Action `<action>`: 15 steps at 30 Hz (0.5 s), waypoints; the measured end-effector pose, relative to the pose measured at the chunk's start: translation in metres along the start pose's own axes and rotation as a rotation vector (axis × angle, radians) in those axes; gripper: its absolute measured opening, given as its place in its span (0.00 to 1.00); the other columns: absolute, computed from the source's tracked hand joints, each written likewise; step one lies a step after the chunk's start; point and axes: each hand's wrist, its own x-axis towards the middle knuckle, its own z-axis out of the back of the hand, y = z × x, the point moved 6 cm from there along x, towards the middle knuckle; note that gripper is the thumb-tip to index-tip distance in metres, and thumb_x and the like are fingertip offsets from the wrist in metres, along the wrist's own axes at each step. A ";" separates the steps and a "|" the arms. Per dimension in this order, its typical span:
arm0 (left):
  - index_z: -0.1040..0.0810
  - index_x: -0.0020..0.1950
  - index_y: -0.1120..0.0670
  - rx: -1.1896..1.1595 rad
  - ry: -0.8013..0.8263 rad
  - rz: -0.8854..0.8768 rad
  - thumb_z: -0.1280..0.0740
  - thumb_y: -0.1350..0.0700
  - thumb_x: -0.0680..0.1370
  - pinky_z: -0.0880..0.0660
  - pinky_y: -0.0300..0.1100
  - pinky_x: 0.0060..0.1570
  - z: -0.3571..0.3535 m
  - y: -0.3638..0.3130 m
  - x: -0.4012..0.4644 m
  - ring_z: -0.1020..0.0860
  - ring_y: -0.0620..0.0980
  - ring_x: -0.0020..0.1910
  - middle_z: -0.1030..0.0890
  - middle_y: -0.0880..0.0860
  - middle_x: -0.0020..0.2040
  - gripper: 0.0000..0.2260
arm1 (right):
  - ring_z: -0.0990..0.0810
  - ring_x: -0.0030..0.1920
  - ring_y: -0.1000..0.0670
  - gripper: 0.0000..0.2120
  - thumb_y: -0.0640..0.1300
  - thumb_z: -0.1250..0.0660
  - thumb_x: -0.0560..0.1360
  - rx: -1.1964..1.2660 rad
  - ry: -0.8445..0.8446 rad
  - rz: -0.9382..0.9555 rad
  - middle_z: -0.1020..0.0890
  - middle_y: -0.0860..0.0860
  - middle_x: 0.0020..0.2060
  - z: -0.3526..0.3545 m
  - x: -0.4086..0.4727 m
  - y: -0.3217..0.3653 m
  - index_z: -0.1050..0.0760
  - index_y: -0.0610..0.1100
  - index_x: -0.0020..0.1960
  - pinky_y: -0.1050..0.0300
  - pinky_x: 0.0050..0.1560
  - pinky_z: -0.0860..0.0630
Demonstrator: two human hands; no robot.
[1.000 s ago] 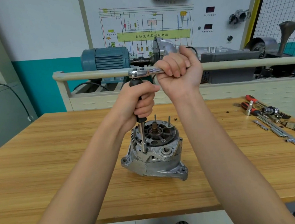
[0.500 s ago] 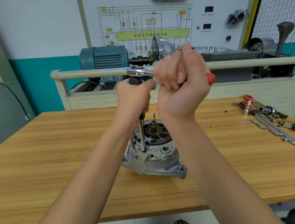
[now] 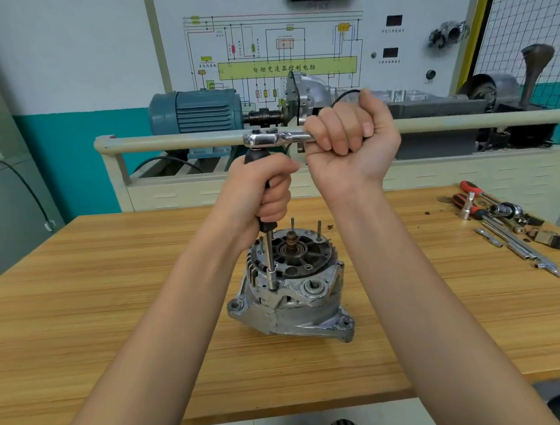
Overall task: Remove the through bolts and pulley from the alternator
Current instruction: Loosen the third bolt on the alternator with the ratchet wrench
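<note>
Right hand [image 3: 350, 146] fingers curl tight round the ratchet [image 3: 278, 138] handle at upper centre. Left hand [image 3: 258, 194] grips the black driver [image 3: 266, 228], its shaft standing on the alternator [image 3: 292, 295] at frame centre on the wooden table [image 3: 95, 310].

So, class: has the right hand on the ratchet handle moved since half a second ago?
Yes. The right hand has swung the ratchet handle back, now knuckles up along the rail, red grip covered.
</note>
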 end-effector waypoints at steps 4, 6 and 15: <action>0.41 0.28 0.52 0.034 -0.262 -0.055 0.38 0.66 0.76 0.49 0.32 0.22 0.008 -0.001 0.000 0.47 0.45 0.18 0.43 0.47 0.20 0.20 | 0.43 0.19 0.55 0.28 0.38 0.48 0.79 -0.299 0.117 0.169 0.40 0.53 0.16 -0.019 -0.018 -0.001 0.38 0.46 0.20 0.59 0.24 0.42; 0.41 0.28 0.52 0.055 -0.384 -0.084 0.37 0.66 0.74 0.49 0.33 0.23 0.010 -0.001 -0.002 0.47 0.46 0.19 0.42 0.47 0.20 0.20 | 0.41 0.20 0.53 0.25 0.35 0.47 0.77 -0.485 0.210 0.343 0.38 0.52 0.17 -0.033 -0.033 -0.006 0.38 0.46 0.22 0.56 0.26 0.43; 0.37 0.25 0.52 0.001 -0.183 -0.047 0.36 0.66 0.73 0.45 0.34 0.20 0.010 -0.002 -0.004 0.44 0.44 0.18 0.40 0.47 0.20 0.20 | 0.42 0.18 0.54 0.24 0.35 0.44 0.75 -0.443 0.244 0.319 0.39 0.52 0.16 -0.037 -0.031 -0.005 0.38 0.45 0.20 0.58 0.25 0.45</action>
